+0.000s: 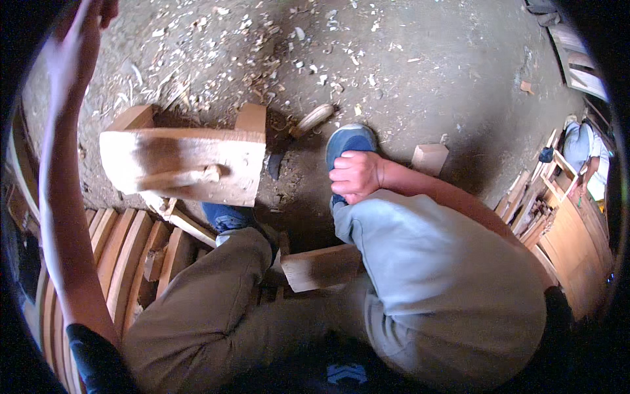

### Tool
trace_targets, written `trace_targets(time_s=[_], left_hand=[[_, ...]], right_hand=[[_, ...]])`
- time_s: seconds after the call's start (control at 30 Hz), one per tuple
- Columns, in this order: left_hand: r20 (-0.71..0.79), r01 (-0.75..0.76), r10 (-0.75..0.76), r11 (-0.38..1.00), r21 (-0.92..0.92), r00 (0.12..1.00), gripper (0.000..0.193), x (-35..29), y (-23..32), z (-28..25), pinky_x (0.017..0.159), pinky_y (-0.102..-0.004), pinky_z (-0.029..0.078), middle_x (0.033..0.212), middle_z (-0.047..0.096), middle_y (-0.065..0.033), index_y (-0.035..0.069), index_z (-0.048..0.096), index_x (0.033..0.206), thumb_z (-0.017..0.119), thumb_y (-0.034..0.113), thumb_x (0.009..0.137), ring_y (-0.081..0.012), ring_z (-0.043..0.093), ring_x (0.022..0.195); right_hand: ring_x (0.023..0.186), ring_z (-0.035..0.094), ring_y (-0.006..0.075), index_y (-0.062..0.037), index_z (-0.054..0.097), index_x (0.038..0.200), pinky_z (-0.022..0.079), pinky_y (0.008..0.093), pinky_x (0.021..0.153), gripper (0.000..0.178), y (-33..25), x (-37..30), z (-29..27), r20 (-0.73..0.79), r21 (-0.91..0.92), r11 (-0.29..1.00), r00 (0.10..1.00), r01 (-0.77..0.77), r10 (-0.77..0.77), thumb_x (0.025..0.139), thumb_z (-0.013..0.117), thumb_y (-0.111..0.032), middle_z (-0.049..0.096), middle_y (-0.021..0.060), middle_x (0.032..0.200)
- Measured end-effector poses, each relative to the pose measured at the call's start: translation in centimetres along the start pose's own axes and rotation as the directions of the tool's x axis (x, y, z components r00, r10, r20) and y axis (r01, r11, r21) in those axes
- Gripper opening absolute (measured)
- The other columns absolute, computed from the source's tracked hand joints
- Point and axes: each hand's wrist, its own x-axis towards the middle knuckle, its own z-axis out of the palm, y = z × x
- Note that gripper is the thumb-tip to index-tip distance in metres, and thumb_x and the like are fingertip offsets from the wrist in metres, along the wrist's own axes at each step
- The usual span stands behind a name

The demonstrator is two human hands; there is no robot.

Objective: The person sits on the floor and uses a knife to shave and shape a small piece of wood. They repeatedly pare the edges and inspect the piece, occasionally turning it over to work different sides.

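Observation:
My left arm reaches up the left side, and my left hand [85, 39] is at the upper left rim, blurred, its fingers mostly cut off. Over my right knee, beside my blue shoe [354, 136], my right hand [356, 176] rests with its fingers curled closed; nothing shows in it. A low pale wooden block on legs, like a small bench [230, 148], stands before my left foot. On its top lies a slim, pale wooden piece [180, 177]. Right of the bench, on the floor, is a light wooden handle [314, 120], with a dark part near it.
Wood shavings [236, 39] litter the floor. Curved planks [125, 256] are stacked at the left, and a wooden block [430, 159] lies right of my shoe. Another board [321, 266] is between my legs. Far right, a person [584, 151] is beside piled wood [541, 210].

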Motion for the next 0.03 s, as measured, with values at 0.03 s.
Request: trace_targets(time_s=[0.03], left_hand=[[0.012, -0.018, 0.018, 1.0, -0.007, 1.0, 0.034, 0.03, -0.42, 0.74, 0.055, -0.0237, 0.04, 0.077, 0.062, -0.006, -0.003, 0.065, 0.109, 0.052, 0.027, 0.1, -0.0102, 0.05, 0.061]], right_hand=[[0.06, 0.043, 0.0184, -0.0141, 0.042, 0.063, 0.033, 0.0346, 0.054, 0.024, -0.26, -0.47, -0.33, -0.001, 0.006, 1.0, 1.0, -0.027, 0.027, 0.059, 0.062, -0.028, 0.039, 0.0012, 0.067]])
